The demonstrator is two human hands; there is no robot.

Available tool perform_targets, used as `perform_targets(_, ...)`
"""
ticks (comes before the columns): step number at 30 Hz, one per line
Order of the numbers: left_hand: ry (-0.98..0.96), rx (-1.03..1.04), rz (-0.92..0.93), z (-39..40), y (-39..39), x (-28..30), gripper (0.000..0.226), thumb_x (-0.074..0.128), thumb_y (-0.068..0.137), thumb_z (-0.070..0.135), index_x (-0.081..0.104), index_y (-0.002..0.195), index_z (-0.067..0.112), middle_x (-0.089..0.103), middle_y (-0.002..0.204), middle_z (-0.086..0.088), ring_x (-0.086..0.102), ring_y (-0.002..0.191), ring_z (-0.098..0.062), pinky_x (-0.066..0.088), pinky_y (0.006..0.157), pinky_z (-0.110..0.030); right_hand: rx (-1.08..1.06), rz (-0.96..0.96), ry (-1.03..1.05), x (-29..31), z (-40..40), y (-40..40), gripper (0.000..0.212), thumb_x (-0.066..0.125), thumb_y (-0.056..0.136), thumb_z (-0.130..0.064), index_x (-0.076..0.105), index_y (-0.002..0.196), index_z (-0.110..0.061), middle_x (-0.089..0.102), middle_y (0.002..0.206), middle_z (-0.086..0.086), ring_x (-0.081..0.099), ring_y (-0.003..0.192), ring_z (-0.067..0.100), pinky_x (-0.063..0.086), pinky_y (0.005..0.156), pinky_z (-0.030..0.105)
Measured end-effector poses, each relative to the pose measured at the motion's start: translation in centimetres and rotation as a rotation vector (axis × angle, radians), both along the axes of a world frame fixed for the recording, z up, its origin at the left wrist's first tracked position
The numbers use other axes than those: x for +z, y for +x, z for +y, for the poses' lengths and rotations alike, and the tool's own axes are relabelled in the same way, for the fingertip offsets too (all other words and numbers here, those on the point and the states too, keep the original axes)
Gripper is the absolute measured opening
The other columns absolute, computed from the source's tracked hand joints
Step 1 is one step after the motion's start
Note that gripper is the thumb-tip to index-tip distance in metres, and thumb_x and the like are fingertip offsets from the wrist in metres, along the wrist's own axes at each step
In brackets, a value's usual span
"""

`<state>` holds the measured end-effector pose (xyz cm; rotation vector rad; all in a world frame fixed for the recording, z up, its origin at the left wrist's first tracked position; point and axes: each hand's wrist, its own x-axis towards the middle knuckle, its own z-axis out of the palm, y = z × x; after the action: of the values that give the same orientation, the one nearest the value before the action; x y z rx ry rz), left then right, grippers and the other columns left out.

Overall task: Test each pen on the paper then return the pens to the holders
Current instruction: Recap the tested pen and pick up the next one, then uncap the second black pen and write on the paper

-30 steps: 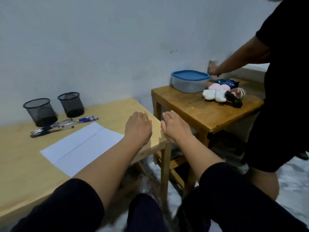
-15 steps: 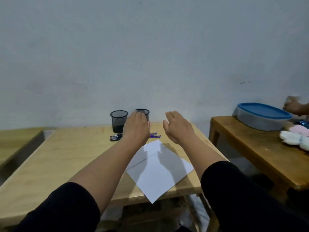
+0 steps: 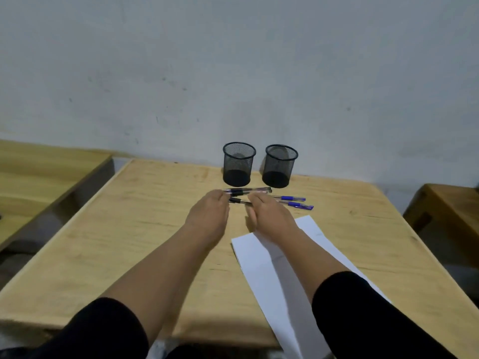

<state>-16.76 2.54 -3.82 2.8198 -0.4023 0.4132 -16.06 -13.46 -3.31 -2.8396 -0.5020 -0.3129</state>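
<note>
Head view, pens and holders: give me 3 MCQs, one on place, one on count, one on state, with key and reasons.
1. Where do the pens lie?
A. inside the holders
B. on the table in front of the holders
C. on the paper

2. How many mesh holders stand by the wall?
A. one
B. two
C. three

3. What do the holders contain?
A. nothing visible
B. pens
C. folded paper

Key: 1 B, the pens lie on the table between the holders and the paper, at the tips of the left hand and right hand. 2 B, a left holder and a right holder. 3 A, their mesh shows no contents.
</note>
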Motion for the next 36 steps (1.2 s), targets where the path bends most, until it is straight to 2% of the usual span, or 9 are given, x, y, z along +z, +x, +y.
perform_targets(13,-0.141,-0.15,0.0,0.9,5.8,-2.4,0.025,0.056,0.087,0.014,0.061,0.111,0.01,0.06,0.111,-0.011,0.05,0.109,-0.027,0.044,0.091,-0.038,0.16,-0.051,0.052,-1.4,0.2,5.4,0.022,0.052,0.089,-0.014,0.069,0.103,-0.01,0.064,0.099,0.013,0.054,0.096,0.028,0.043,0.081,0.036)
perform_targets(16,-0.216,-0.144,-0.029,1.2,5.8,-2.0,0.023,0.059,0.085,0.015,0.061,0.108,0.01,0.061,0.106,-0.012,0.051,0.104,-0.029,0.045,0.086,-0.041,0.131,0.012,0.248,0.5,-0.3,5.0,0.021,0.059,0.083,-0.014,0.072,0.1,-0.013,0.07,0.095,0.008,0.06,0.086,0.02,0.047,0.077,0.033)
perform_targets(19,-0.299,-0.17,-0.113,1.2,5.1,-1.4,0.018,0.054,0.088,0.014,0.059,0.105,0.015,0.06,0.099,-0.009,0.052,0.093,-0.028,0.045,0.079,-0.038,0.063,0.151,0.525,2.9,-1.3,4.2,0.011,0.071,0.077,-0.012,0.074,0.088,-0.016,0.07,0.075,-0.003,0.06,0.064,0.005,0.046,0.068,0.019)
perform_targets(21,-0.401,-0.163,-0.154,0.8,4.3,-0.8,0.017,0.047,0.092,0.016,0.056,0.105,0.022,0.058,0.097,-0.003,0.051,0.086,-0.019,0.042,0.075,-0.029,0.024,0.252,0.824,4.2,-2.2,3.2,0.009,0.076,0.074,-0.012,0.072,0.078,-0.019,0.068,0.062,-0.008,0.059,0.055,0.002,0.048,0.059,0.017)
perform_targets(24,-0.519,-0.176,-0.157,-0.2,2.7,0.3,0.018,0.044,0.094,0.019,0.057,0.104,0.027,0.057,0.093,0.003,0.05,0.082,-0.009,0.036,0.073,-0.016,-0.015,0.36,1.288,4.7,-2.8,1.1,0.006,0.075,0.075,-0.01,0.072,0.073,-0.015,0.067,0.06,-0.004,0.058,0.053,0.009,0.049,0.054,0.019)
perform_targets(29,-0.633,-0.246,-0.12,-2.5,-0.6,2.4,0.009,0.054,0.09,0.019,0.06,0.095,0.024,0.058,0.08,0.02,0.053,0.074,-0.001,0.038,0.068,-0.004,0.043,0.373,1.333,3.9,-1.6,-2.1,0.008,0.065,0.085,-0.011,0.069,0.08,-0.014,0.064,0.061,-0.004,0.053,0.051,0.007,0.045,0.053,0.017)
perform_targets(31,-0.666,-0.227,-0.094,-2.8,-1.6,3.0,0.003,0.057,0.089,0.018,0.059,0.09,0.02,0.056,0.073,0.023,0.054,0.068,-0.002,0.039,0.063,-0.006,0.069,0.368,1.348,4.0,-1.5,-2.8,0.007,0.061,0.088,-0.012,0.066,0.082,-0.011,0.061,0.06,-0.003,0.05,0.049,0.006,0.041,0.049,0.016)
perform_targets(33,-0.637,-0.224,-0.084,-3.1,-2.3,3.7,0.006,0.057,0.088,0.014,0.061,0.091,0.012,0.059,0.073,0.014,0.056,0.067,-0.007,0.039,0.06,-0.011,0.073,0.365,1.337,4.2,-1.5,-3.4,0.009,0.06,0.089,-0.012,0.064,0.081,-0.01,0.058,0.059,-0.001,0.048,0.048,0.006,0.038,0.047,0.015)
perform_targets(36,-0.75,-0.085,-0.065,-1.6,-2.7,4.2,0.008,0.055,0.088,0.004,0.063,0.089,0.006,0.059,0.068,0.007,0.057,0.061,0.002,0.041,0.051,-0.009,0.003,0.308,1.482,5.1,-2.9,-4.0,0.01,0.058,0.089,-0.009,0.062,0.08,-0.009,0.057,0.057,0.0,0.046,0.048,0.007,0.037,0.045,0.014)
